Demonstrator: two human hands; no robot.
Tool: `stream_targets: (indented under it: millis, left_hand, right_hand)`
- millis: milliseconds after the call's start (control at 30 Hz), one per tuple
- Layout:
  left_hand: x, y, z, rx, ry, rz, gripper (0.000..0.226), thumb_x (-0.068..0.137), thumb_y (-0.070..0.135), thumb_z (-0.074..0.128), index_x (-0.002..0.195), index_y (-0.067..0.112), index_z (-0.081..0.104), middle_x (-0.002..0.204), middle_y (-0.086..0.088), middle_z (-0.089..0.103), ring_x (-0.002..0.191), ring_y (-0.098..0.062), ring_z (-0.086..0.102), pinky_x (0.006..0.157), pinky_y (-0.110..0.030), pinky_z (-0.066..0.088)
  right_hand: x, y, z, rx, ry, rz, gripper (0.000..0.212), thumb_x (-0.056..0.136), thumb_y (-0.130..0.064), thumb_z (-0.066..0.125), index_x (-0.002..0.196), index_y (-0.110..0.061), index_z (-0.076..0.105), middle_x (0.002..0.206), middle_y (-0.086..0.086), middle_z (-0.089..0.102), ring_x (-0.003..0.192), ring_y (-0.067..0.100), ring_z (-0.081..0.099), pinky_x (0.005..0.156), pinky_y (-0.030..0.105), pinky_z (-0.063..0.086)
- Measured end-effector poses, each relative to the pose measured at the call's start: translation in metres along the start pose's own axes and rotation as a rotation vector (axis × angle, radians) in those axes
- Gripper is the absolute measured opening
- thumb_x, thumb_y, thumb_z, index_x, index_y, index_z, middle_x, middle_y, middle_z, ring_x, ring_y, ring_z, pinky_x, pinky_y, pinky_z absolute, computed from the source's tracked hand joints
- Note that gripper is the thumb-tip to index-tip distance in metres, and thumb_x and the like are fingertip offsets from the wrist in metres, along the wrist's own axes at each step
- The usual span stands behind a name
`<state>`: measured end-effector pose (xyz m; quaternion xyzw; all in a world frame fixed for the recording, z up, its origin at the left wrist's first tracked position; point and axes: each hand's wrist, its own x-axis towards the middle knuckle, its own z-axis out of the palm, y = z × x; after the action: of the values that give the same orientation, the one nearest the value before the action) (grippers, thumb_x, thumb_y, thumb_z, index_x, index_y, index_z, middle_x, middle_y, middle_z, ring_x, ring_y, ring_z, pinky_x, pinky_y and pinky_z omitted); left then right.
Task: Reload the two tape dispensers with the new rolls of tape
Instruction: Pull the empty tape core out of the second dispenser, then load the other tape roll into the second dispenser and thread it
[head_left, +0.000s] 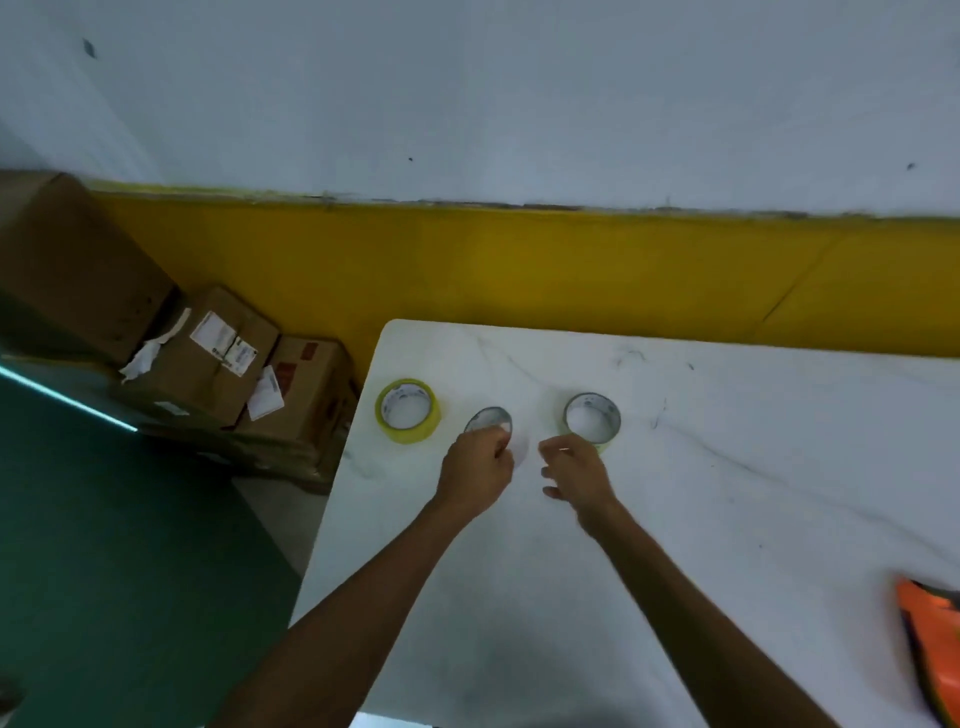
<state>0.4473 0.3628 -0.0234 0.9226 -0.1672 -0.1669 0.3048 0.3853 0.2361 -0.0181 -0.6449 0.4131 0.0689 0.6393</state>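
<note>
Three tape rings lie on the white marble table (727, 467). A full yellowish roll (408, 411) sits at the far left. A thin grey ring (488, 420), seemingly an empty core, is pinched in the fingers of my left hand (475, 475) and tilted up. Another roll (592, 418) with a grey core and little tape lies flat just beyond my right hand (574, 475), whose fingers are apart and hold nothing. An orange tape dispenser (930, 639) shows partly at the right edge, cut off by the frame.
Several cardboard boxes (218, 358) are stacked on the green floor to the left of the table. A yellow band (571, 270) runs along the white wall behind the table. The table's left edge is close to the yellowish roll.
</note>
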Motion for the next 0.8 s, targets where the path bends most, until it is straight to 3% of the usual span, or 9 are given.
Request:
stream_targets:
  millis: [100, 167, 233, 367, 500, 600, 733, 800]
  left_hand:
    - [0.026, -0.007, 0.012, 0.196, -0.089, 0.067, 0.013, 0.089, 0.017, 0.050, 0.081, 0.012, 0.059, 0.087, -0.011, 0.068, 0.082, -0.032, 0.065, 0.062, -0.029, 0.040]
    - [0.046, -0.008, 0.019, 0.242, -0.109, 0.122, 0.020, 0.091, 0.016, 0.049, 0.101, 0.011, 0.065, 0.102, -0.010, 0.071, 0.095, -0.031, 0.067, 0.074, -0.033, 0.048]
    - [0.062, -0.014, 0.026, 0.326, -0.159, 0.169, 0.024, 0.092, 0.014, 0.048, 0.109, 0.011, 0.065, 0.110, -0.010, 0.070, 0.100, -0.029, 0.066, 0.082, -0.034, 0.050]
    - [0.073, -0.022, 0.037, 0.464, -0.235, 0.237, 0.023, 0.092, 0.007, 0.047, 0.105, 0.006, 0.066, 0.105, -0.013, 0.070, 0.093, -0.031, 0.067, 0.074, -0.033, 0.050]
    - [0.076, -0.027, 0.037, 0.437, -0.217, 0.268, 0.022, 0.091, 0.012, 0.050, 0.107, 0.005, 0.064, 0.110, -0.013, 0.067, 0.098, -0.030, 0.064, 0.075, -0.037, 0.049]
    - [0.076, -0.033, 0.025, 0.348, -0.118, 0.277, 0.032, 0.089, 0.019, 0.056, 0.116, 0.002, 0.060, 0.115, -0.016, 0.064, 0.101, -0.033, 0.062, 0.077, -0.039, 0.051]
    - [0.081, -0.059, -0.004, 0.414, 0.072, 0.238, 0.030, 0.073, 0.011, 0.067, 0.100, -0.001, 0.064, 0.089, -0.020, 0.067, 0.081, -0.036, 0.065, 0.064, -0.039, 0.055]
    - [0.081, -0.081, -0.015, 0.426, 0.076, 0.161, 0.031, 0.074, 0.012, 0.069, 0.100, -0.004, 0.064, 0.089, -0.024, 0.067, 0.081, -0.039, 0.065, 0.066, -0.040, 0.056]
  right_hand:
    - [0.006, 0.006, -0.004, 0.036, 0.039, 0.042, 0.021, 0.094, -0.024, 0.052, 0.104, -0.007, 0.061, 0.098, 0.008, 0.065, 0.087, 0.022, 0.064, 0.083, 0.039, 0.056]
    - [0.012, 0.007, -0.009, 0.034, 0.047, 0.052, 0.024, 0.095, -0.025, 0.052, 0.105, -0.006, 0.062, 0.095, 0.008, 0.066, 0.086, 0.021, 0.065, 0.085, 0.041, 0.057]
    - [0.019, 0.007, -0.008, 0.028, 0.051, 0.064, 0.025, 0.095, -0.026, 0.052, 0.105, -0.006, 0.063, 0.094, 0.008, 0.066, 0.088, 0.023, 0.066, 0.086, 0.042, 0.057]
    - [0.035, 0.004, 0.003, 0.016, 0.067, 0.046, 0.026, 0.095, -0.027, 0.051, 0.103, -0.005, 0.063, 0.093, 0.009, 0.067, 0.091, 0.026, 0.067, 0.085, 0.042, 0.058]
    - [0.048, -0.004, 0.016, 0.011, 0.062, 0.038, 0.025, 0.096, -0.026, 0.050, 0.104, -0.006, 0.062, 0.092, 0.008, 0.066, 0.088, 0.024, 0.066, 0.084, 0.040, 0.059]
    - [0.052, -0.009, 0.021, 0.024, 0.057, 0.042, 0.025, 0.096, -0.025, 0.050, 0.104, -0.006, 0.063, 0.090, 0.008, 0.066, 0.083, 0.021, 0.065, 0.083, 0.041, 0.058]
    - [0.053, -0.008, 0.021, 0.026, 0.044, 0.038, 0.024, 0.095, -0.022, 0.051, 0.104, -0.004, 0.062, 0.089, 0.008, 0.065, 0.082, 0.020, 0.064, 0.084, 0.042, 0.058]
    - [0.052, -0.006, 0.022, 0.022, 0.039, 0.034, 0.022, 0.095, -0.021, 0.051, 0.103, -0.003, 0.062, 0.089, 0.009, 0.065, 0.083, 0.021, 0.064, 0.084, 0.043, 0.057]
